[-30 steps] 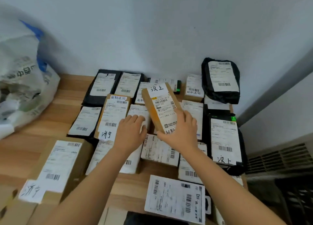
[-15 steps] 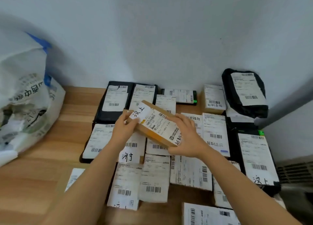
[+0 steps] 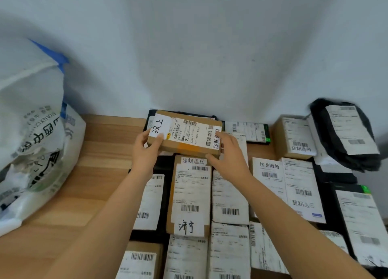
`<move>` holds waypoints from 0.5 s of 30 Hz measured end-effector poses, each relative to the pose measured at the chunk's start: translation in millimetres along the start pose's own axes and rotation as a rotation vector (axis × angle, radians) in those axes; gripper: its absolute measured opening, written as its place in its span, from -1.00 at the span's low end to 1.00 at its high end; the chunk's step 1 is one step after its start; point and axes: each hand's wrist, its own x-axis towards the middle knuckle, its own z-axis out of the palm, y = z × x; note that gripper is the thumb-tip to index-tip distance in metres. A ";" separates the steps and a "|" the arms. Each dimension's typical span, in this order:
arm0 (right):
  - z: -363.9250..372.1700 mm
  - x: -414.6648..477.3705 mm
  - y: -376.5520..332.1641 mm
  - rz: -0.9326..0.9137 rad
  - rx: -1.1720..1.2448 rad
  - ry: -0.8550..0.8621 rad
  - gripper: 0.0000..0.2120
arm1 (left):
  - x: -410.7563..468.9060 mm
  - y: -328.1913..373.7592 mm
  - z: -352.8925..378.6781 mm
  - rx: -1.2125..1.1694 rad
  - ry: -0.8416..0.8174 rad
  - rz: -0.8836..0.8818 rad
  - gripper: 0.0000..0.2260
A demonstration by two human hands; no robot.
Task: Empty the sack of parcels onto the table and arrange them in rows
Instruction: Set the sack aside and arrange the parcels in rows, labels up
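A brown cardboard parcel (image 3: 186, 135) with a white label lies sideways at the back of the wooden table (image 3: 105, 152), over black parcels by the wall. My left hand (image 3: 147, 150) grips its left end, thumb on the label. My right hand (image 3: 228, 150) holds its right end, fingers along the edge. In front of it several labelled parcels lie in rows, among them a tall brown box (image 3: 190, 197). The white woven sack (image 3: 29, 131) slumps at the left, partly full.
A black poly-bag parcel (image 3: 346, 134) leans against the wall at the far right, beside a small brown box (image 3: 294, 138). Bare wood shows between the sack and the parcels. The white wall runs close behind the table.
Both hands have carried the brown parcel away from me to the back row and turned it sideways. The view has tilted up and leftward.
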 end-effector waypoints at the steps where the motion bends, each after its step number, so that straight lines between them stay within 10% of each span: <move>1: 5.1 9.7 -3.8 -0.006 -0.008 -0.007 -0.36 | 9.3 1.2 -1.4 0.060 0.007 0.032 -0.71; 15: 48.1 85.7 -6.7 -0.031 -0.297 0.025 -0.52 | 80.1 -2.9 -4.1 0.804 -0.022 0.334 -0.51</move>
